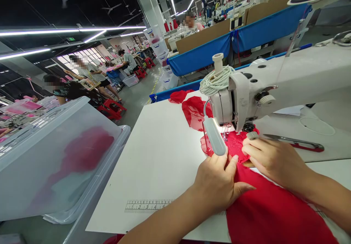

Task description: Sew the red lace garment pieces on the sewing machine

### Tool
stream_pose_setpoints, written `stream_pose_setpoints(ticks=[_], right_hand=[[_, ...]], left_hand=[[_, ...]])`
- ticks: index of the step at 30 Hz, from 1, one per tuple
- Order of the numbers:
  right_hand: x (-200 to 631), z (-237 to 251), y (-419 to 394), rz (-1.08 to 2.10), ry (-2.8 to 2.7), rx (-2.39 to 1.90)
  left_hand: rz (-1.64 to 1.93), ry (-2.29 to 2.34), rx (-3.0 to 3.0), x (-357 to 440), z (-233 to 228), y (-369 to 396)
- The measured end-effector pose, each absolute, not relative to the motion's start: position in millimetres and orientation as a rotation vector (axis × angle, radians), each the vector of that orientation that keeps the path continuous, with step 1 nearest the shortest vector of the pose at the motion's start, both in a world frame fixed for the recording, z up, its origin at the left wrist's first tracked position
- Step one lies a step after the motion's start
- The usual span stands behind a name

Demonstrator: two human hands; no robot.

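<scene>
Red fabric (274, 211) is lying across the near right corner of the white sewing table (164, 152), running up under the head of the white sewing machine (274, 87), where a red lace piece (236, 145) is sitting at the needle. The left hand (219, 182) is pressing flat on the fabric's left edge, fingers spread and open, gripping nothing, just below the grey lamp head (214, 136). The right hand (271, 158) is resting palm down on the fabric beside the presser foot, fingers loosely curled, holding nothing that shows. More red lace (194, 110) is trailing behind the machine toward the table's far edge. Left of the hands the tabletop is lying bare out to its left edge, giving wide room. A printed ruler (148, 205) is running along the near edge, its numerals reading 1 through 5. Red-handled scissors (298, 142) are lying right of the machine. A translucent plastic bin (55, 156) holding red cloth is standing off the table's left side
</scene>
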State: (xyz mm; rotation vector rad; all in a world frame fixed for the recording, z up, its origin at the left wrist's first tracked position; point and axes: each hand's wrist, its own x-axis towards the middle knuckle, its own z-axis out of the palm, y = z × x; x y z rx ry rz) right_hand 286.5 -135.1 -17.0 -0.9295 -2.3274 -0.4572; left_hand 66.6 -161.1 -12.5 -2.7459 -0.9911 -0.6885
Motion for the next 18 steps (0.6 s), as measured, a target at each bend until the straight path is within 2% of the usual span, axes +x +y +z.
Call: stream_pose_setpoints(ticks=[6, 18], right_hand=[[287.1, -17.7, -134.4, -0.466, -2.334, -0.933], [286.2, -21.9, -130.8, -0.471, -2.311, -1.058]], left_hand=[[-0.732, -0.976, -2.68, 67.9, -13.9, -161.4], [-0.601, -1.031, -2.661, 66.1, -20.3, -155.6]])
